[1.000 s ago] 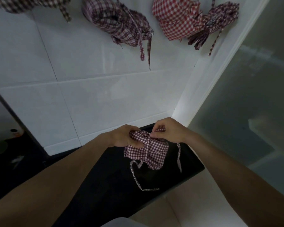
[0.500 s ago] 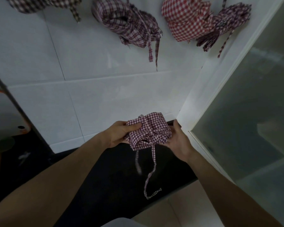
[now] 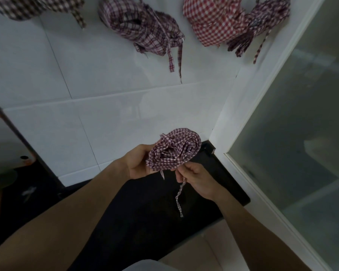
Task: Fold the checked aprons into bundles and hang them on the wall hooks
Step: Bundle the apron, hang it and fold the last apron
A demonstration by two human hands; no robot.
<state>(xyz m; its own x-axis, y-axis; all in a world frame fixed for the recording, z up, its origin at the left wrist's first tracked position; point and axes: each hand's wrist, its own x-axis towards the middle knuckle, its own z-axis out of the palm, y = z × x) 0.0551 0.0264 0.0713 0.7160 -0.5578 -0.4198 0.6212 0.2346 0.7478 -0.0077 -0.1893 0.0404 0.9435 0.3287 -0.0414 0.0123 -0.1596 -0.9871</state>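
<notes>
A small-checked maroon and white apron bundle (image 3: 175, 150) is held in the air above the black counter (image 3: 145, 222). My left hand (image 3: 137, 163) grips its left side from below. My right hand (image 3: 196, 178) pinches the apron's tie string (image 3: 179, 196), which dangles down from the bundle. High on the white tiled wall hang other bundles: a dark plaid one (image 3: 143, 28), a red gingham one (image 3: 213, 22), a dark striped one (image 3: 262, 22) beside it, and part of another (image 3: 27, 6) at the top left. The hooks are hidden by cloth.
A white frame (image 3: 249, 106) and a frosted glass panel (image 3: 301, 124) close off the right side. On the left stands a dark slanted edge (image 3: 18, 137) with a pale appliance (image 3: 2, 145) behind it. Pale floor tiles (image 3: 200, 255) show below the counter's edge.
The bundle rose from the counter and turned so its rolled end faces me. My right hand left the bundle's side and took hold of the hanging tie. The view shifted up slightly.
</notes>
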